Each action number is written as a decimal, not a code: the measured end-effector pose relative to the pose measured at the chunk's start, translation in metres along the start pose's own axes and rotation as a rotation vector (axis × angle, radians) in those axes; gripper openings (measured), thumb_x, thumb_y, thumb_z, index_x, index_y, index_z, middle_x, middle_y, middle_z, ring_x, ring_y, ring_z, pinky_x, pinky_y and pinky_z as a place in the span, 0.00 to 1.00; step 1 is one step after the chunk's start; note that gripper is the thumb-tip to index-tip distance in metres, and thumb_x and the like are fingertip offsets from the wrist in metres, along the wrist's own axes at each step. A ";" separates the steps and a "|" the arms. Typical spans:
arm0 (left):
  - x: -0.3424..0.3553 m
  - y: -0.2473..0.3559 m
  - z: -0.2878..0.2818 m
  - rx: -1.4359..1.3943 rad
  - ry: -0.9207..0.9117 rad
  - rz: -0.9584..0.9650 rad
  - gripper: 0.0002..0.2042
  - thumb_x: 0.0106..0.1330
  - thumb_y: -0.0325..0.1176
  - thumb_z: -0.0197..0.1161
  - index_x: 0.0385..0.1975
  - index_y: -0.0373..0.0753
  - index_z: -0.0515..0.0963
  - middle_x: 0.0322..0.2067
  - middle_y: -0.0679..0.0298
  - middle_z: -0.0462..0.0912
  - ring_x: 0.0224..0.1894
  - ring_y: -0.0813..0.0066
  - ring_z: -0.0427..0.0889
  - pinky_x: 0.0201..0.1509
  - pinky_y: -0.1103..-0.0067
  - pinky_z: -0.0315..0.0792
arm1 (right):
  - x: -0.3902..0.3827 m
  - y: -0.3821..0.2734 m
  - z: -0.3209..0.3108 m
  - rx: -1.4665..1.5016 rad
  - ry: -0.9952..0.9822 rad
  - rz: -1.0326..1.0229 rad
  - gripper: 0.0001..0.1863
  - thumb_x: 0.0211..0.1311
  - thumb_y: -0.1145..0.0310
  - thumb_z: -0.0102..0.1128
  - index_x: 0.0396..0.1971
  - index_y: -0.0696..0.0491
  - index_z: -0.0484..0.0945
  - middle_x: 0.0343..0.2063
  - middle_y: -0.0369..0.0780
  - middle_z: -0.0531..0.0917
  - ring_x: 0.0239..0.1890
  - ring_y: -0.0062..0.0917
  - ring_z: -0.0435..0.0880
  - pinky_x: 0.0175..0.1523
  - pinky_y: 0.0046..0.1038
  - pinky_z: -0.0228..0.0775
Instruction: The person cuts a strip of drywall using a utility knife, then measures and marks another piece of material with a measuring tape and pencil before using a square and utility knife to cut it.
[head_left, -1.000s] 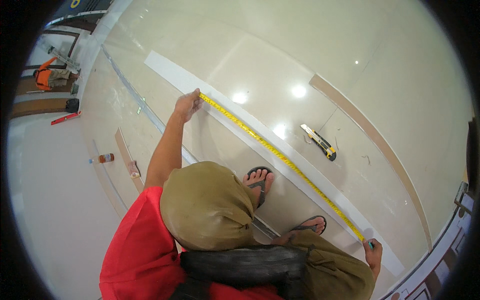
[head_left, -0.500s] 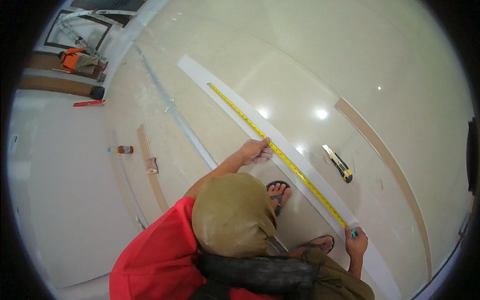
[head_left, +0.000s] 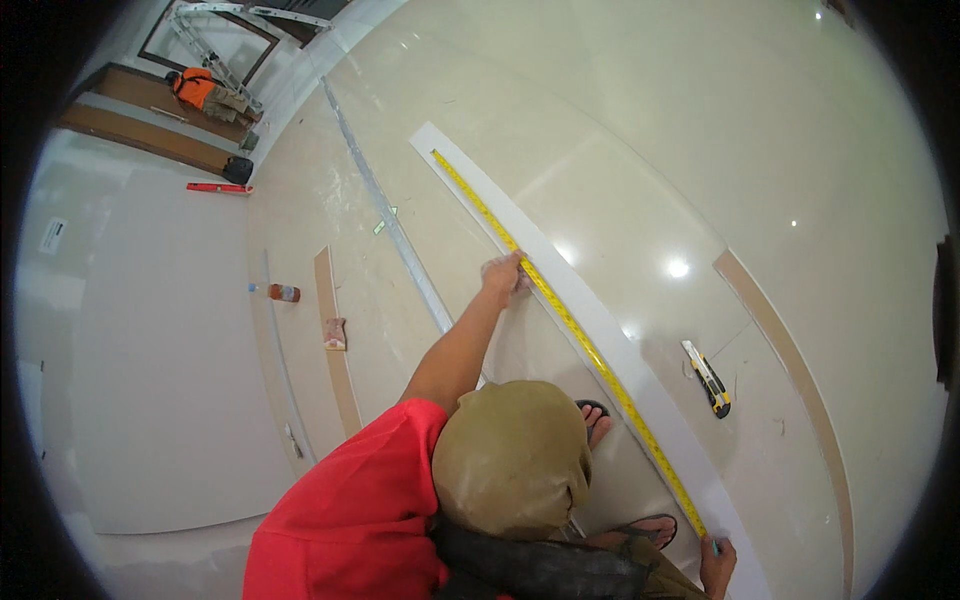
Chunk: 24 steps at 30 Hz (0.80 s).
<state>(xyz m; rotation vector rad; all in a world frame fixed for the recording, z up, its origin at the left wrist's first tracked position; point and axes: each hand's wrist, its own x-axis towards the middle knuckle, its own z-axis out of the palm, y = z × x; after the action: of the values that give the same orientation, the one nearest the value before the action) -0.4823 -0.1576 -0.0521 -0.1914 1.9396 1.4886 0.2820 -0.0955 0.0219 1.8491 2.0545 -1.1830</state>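
A long white strip of board [head_left: 600,315] lies diagonally on the glossy floor, with a yellow tape measure [head_left: 590,350] stretched along it. The tape's far tip rests close to the strip's far end. My left hand [head_left: 503,275] is closed at the strip's near edge, thumb side on the tape blade; its lower fingers are partly hidden. Beside my feet, my right hand [head_left: 716,568] is closed at the tape's near end around a small teal thing, mostly hidden by the fingers. A utility knife [head_left: 708,380] with yellow and black handle lies right of the strip, blade out.
Brown-edged strips [head_left: 785,370] lie at right and left [head_left: 337,375]. A bottle [head_left: 285,293], a red level [head_left: 220,188] and a large pale board [head_left: 180,360] are at left. A person in orange [head_left: 197,88] is near a ladder [head_left: 205,50] at far left.
The tape's tip has shifted nearer the strip's far end. My left hand has slid farther along toward that tip, and my right hand sits lower in view. The whole view has shifted.
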 end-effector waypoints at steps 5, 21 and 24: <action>0.015 0.014 -0.006 -0.126 0.083 0.011 0.12 0.81 0.39 0.60 0.42 0.36 0.82 0.33 0.62 0.87 0.28 0.74 0.85 0.28 0.77 0.81 | -0.042 0.003 -0.043 -0.047 -0.117 0.161 0.24 0.76 0.52 0.65 0.51 0.62 0.86 0.46 0.55 0.89 0.49 0.45 0.86 0.57 0.39 0.76; 0.004 -0.007 0.014 -0.103 0.020 -0.067 0.07 0.80 0.33 0.59 0.46 0.37 0.79 0.38 0.62 0.87 0.33 0.73 0.87 0.36 0.75 0.84 | 0.018 -0.096 0.037 -0.111 0.212 -0.090 0.17 0.64 0.60 0.72 0.29 0.60 0.79 0.25 0.52 0.82 0.30 0.53 0.82 0.38 0.49 0.73; 0.006 -0.012 0.011 -0.090 -0.009 -0.073 0.08 0.79 0.34 0.61 0.47 0.37 0.79 0.39 0.62 0.87 0.36 0.72 0.87 0.38 0.74 0.84 | 0.020 -0.106 0.033 -0.059 0.198 -0.085 0.17 0.64 0.60 0.72 0.29 0.60 0.80 0.25 0.52 0.83 0.30 0.54 0.83 0.38 0.50 0.73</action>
<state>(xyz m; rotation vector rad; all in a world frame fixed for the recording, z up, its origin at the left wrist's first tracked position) -0.4765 -0.1498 -0.0667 -0.2918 1.8404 1.5277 0.1699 -0.0942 0.0356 1.9390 2.2654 -0.9806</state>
